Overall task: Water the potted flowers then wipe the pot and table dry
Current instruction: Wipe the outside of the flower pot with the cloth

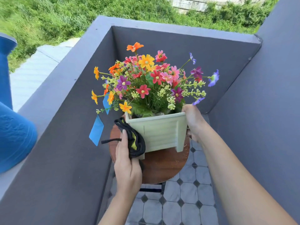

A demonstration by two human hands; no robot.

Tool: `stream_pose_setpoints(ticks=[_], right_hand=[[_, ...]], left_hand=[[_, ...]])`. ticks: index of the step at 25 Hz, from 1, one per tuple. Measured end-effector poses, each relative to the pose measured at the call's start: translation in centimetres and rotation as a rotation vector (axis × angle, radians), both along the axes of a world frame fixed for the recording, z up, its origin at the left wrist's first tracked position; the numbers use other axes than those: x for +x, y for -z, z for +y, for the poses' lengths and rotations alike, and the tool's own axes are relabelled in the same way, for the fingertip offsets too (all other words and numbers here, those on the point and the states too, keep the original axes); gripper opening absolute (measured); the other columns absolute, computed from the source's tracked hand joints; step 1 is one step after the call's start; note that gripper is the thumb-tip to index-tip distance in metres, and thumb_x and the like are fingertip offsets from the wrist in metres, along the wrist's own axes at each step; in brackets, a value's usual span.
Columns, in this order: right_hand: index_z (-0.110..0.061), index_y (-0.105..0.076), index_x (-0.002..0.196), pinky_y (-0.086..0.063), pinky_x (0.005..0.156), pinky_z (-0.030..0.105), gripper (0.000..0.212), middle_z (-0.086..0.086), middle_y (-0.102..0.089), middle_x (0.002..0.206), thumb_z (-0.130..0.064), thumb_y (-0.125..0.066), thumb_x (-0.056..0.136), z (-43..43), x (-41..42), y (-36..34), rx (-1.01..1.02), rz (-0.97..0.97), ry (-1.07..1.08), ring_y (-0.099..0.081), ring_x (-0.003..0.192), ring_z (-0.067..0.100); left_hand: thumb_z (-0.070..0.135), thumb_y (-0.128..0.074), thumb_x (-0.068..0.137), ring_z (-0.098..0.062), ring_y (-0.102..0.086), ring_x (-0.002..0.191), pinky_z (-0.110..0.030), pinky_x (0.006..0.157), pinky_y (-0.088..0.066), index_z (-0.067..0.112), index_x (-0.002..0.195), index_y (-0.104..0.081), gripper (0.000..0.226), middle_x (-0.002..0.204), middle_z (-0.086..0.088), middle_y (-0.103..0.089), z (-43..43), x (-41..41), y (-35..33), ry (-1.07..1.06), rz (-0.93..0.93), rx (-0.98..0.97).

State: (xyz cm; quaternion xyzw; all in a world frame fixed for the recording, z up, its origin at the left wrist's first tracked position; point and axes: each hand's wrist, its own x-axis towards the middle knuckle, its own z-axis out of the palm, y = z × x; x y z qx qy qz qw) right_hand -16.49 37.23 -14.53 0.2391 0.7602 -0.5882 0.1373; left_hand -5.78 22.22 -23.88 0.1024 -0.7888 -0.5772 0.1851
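The left hand (128,163) is pressing a black cloth (135,140), held in its fingers, against the pale green pot (162,132) of flowers (146,78); the right hand (194,122) is gripping the pot's right rim, fingers closed, on the round wooden worktop (162,166).

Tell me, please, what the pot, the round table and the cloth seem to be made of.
Pot: probably pale green moulded plastic, matt, with slat-like ribs.
Round table: looks like reddish-brown wood, smooth, slightly worn.
Cloth: soft black fabric with a yellow patch, folded in the left hand.
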Motion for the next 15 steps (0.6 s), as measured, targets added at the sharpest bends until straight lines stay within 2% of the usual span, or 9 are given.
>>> stream_pose_setpoints(ticks=[3,4,6,8,10,12,13,15], right_hand=[[-0.024,-0.017,0.06,-0.011,0.058,0.031,0.019,-0.003,-0.016,0.059,-0.018,-0.034,0.066,0.3,0.1,-0.3,-0.009,-0.006,-0.027,-0.015,0.059,0.016],[-0.023,-0.017,0.06,-0.011,0.058,0.032,0.021,-0.003,-0.016,0.06,-0.016,-0.034,0.069,0.4,0.2,-0.4,-0.006,-0.013,-0.032,-0.015,0.059,0.016],[-0.023,-0.016,0.059,-0.011,0.06,0.033,0.022,-0.004,-0.017,0.059,-0.014,-0.035,0.068,0.5,0.1,-0.4,-0.011,-0.013,-0.027,-0.015,0.061,0.016],[-0.023,-0.017,0.06,-0.013,0.06,0.033,0.021,-0.004,-0.018,0.06,-0.019,-0.036,0.067,0.4,0.1,-0.3,-0.018,-0.016,-0.021,-0.017,0.06,0.016],[-0.022,-0.025,0.063,-0.018,0.06,0.032,0.019,-0.004,-0.025,0.064,-0.026,-0.036,0.078,0.2,0.1,0.1,0.009,0.008,0.015,-0.023,0.06,0.016],[-0.019,-0.041,0.082,-0.027,0.064,0.034,0.019,-0.003,-0.036,0.075,-0.037,-0.037,0.084,-0.3,0.4,0.8,0.057,0.079,0.131,-0.037,0.067,0.014],[-0.015,-0.041,0.092,-0.03,0.065,0.035,0.025,-0.005,-0.039,0.081,-0.04,-0.038,0.087,-0.7,0.8,1.2,0.07,0.134,0.202,-0.042,0.073,0.013],[-0.013,-0.039,0.099,-0.035,0.069,0.035,0.038,-0.006,-0.044,0.09,-0.048,-0.044,0.083,-1.9,1.9,1.9,0.078,0.268,0.295,-0.048,0.088,0.018]], left_hand=[[0.011,-0.04,0.08,0.018,-0.045,0.117,-0.004,0.097,-0.031,0.054,0.127,-0.033,0.064,0.131,0.031,-0.044,-0.6,-1.7,-1.6,0.022,-0.049,0.291],[0.013,-0.042,0.081,0.017,-0.042,0.121,-0.007,0.102,-0.029,0.054,0.126,-0.036,0.061,0.133,0.03,-0.044,-0.9,-2.3,-2.0,0.021,-0.041,0.364],[0.013,-0.046,0.084,0.003,-0.043,0.129,-0.023,0.111,-0.03,0.052,0.123,-0.044,0.055,0.141,0.018,-0.046,-1.4,-3.5,-2.2,0.0,-0.068,0.499],[0.01,-0.048,0.09,-0.009,-0.051,0.126,-0.034,0.109,-0.038,0.045,0.125,-0.051,0.05,0.139,0.004,-0.052,-1.6,-4.5,-2.6,-0.036,-0.163,0.657],[0.01,-0.042,0.093,-0.018,-0.061,0.115,-0.036,0.097,-0.047,0.029,0.131,-0.055,0.045,0.127,-0.002,-0.063,-1.4,-5.0,-3.3,-0.032,-0.167,0.888],[0.011,-0.037,0.093,-0.022,-0.064,0.108,-0.036,0.09,-0.05,0.02,0.132,-0.055,0.044,0.116,-0.004,-0.068,-1.1,-5.2,-4.0,-0.038,-0.136,1.039],[0.011,-0.035,0.094,-0.021,-0.065,0.102,-0.034,0.085,-0.052,0.02,0.13,-0.057,0.043,0.109,-0.002,-0.071,-1.0,-5.3,-4.1,-0.04,-0.136,1.044],[0.012,-0.034,0.094,-0.015,-0.069,0.087,-0.028,0.073,-0.056,0.021,0.118,-0.063,0.038,0.092,0.002,-0.075,-0.7,-5.4,-4.2,-0.021,-0.127,1.018]])
